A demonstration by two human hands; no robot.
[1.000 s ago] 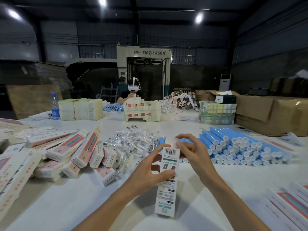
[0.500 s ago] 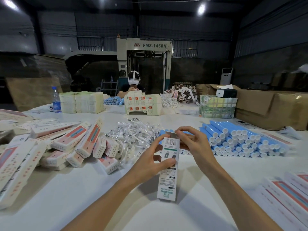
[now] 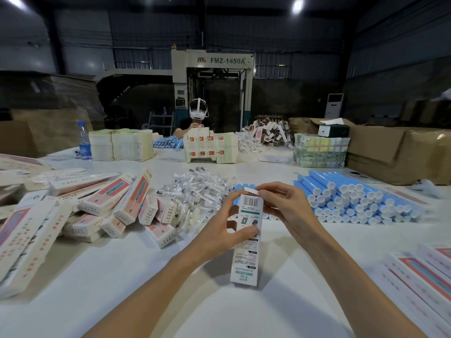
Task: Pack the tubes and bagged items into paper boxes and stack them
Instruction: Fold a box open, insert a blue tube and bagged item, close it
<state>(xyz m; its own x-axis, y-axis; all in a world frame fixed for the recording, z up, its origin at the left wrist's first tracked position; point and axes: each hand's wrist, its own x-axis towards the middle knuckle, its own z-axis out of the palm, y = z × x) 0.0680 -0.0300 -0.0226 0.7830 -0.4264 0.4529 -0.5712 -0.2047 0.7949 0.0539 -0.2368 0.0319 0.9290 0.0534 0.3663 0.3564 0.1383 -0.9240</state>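
The person is closing one paper box (image 3: 245,259), which is standing nearly upright at the centre of the view; its lower end seems to be resting on the tabletop (image 3: 122,289). The left hand (image 3: 219,230) is coming in from seven o'clock and grasping the box around its middle, its fingers (image 3: 250,231) curling onto the printed face. The right hand (image 3: 285,206), reaching in from four o'clock, is pinching the white top flap (image 3: 250,191) at the box's twelve o'clock end, with its fingers (image 3: 268,191) bent over it. Whether a tube and a bagged item are already inside is hidden.

Judging by this, the step in hand is sealing the upper end. The next move is calling for the flap to be folded down and tucked into the mouth while the left hand is steadying the body, so the thin card is not buckling.

Blue tubes (image 3: 353,198) are lying stacked at two o'clock from the box, bagged items (image 3: 195,189) are heaped at eleven o'clock, and packed boxes (image 3: 117,203) are piling loosely at nine o'clock, where this one probably belongs. More cartons (image 3: 424,272) are lying flat at four o'clock.
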